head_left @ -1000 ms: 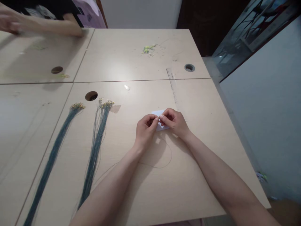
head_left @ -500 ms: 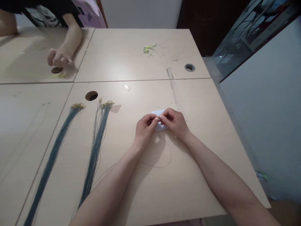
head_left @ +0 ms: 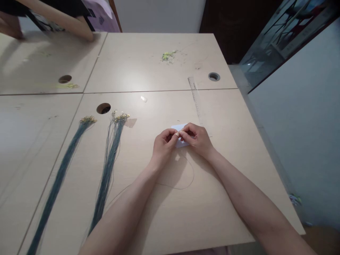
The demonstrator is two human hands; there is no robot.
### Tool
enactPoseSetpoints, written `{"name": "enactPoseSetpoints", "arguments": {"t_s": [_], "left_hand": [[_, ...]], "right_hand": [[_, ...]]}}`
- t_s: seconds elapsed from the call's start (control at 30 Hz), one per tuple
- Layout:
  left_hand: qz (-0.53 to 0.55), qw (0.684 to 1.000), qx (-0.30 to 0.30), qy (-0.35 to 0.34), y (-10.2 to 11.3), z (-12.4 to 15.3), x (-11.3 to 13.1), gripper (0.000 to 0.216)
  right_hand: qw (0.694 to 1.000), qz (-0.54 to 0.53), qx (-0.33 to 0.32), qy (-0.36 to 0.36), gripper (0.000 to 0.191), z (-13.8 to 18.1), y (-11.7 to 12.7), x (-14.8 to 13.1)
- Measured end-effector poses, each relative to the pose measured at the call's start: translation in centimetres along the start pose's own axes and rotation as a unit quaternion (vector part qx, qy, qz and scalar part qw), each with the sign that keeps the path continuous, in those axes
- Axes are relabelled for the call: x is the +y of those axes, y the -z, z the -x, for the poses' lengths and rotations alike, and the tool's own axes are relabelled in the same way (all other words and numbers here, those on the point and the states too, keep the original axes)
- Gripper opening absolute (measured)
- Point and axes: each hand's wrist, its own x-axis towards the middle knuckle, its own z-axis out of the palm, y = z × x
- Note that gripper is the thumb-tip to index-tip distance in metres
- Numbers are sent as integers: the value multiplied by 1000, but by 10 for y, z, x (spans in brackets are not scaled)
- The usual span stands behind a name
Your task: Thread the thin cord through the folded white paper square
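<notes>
My left hand (head_left: 164, 144) and my right hand (head_left: 197, 139) meet fingertip to fingertip over a small pale paper slip (head_left: 179, 128) on the wooden table (head_left: 164, 212). Both hands are closed in a pinch on a thin cord (head_left: 186, 184) that loops across the table below my wrists. What sits between the fingertips is too small to make out. Two bundles of teal cords with gold clasps lie to the left, one (head_left: 106, 173) nearer my left arm, the other (head_left: 60, 177) farther left.
A clear ruler (head_left: 196, 99) lies beyond my right hand. Round cable holes (head_left: 103, 108) (head_left: 214, 76) pierce the table. Yellow-green scraps (head_left: 167, 55) lie on the far table. Another person's arm (head_left: 55, 21) reaches over the far left table. The table's right edge drops off.
My hands have barely moved, still pinching at the same spot. The other person's hand has lifted away from the far left table's hole and pulled back toward the top left.
</notes>
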Motion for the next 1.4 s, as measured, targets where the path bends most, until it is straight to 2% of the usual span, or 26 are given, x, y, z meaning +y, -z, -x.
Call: {"name": "enactPoseSetpoints", "arguments": {"t_s": [0.17,0.37,0.57,1.4], "left_hand": [[-4,1000,-3,-5,0,0,-1,18],[-15,1000,3,-24,-1,0,0,19],[-14,1000,1,-23,0,0,-1,20],[-3,1000,14,-18,-1,0,0,17]], "right_hand": [[1000,-10,9,-16,17,0,-1,0],[994,-94,4,-56,20,-1,-1,3],[991,-106,-2,-84,19,-2,-1,3],[995,-76,-3,-61,12,-2,-1,9]]}}
